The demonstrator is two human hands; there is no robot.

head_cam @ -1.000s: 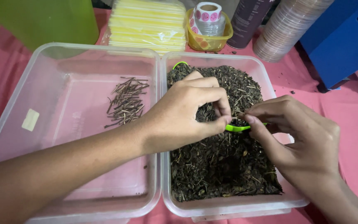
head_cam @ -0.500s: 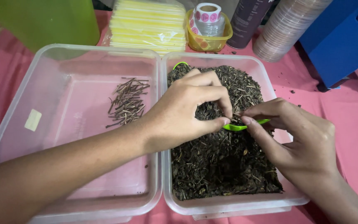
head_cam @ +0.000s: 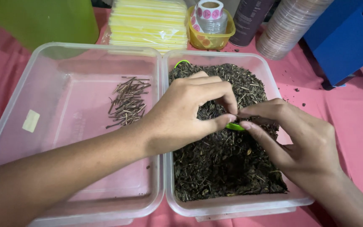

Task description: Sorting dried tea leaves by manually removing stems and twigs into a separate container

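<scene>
Two clear plastic tubs stand side by side on a pink cloth. The right tub (head_cam: 269, 73) is filled with dark dried leaves and stems (head_cam: 223, 168). The left tub (head_cam: 64, 54) holds a small pile of thin brown stems (head_cam: 127, 101). Both my hands are over the right tub, fingertips meeting. My left hand (head_cam: 190, 111) pinches at a thin stem together with my right hand (head_cam: 299, 141). A small green tool (head_cam: 234, 126) shows between the fingers, held by my right hand, mostly hidden. A green loop (head_cam: 181, 63) pokes out at the far edge of the leaves.
Behind the tubs are a green container (head_cam: 43, 19), a stack of yellow packets (head_cam: 148, 23), a yellow cup with a sticker roll (head_cam: 210, 25), a dark cylinder (head_cam: 248, 19), stacked lids (head_cam: 286, 29) and a blue box (head_cam: 341, 38).
My right hand has moved closer to the left hand, so the fingertips now meet. The green tool is more covered by the fingers than before.
</scene>
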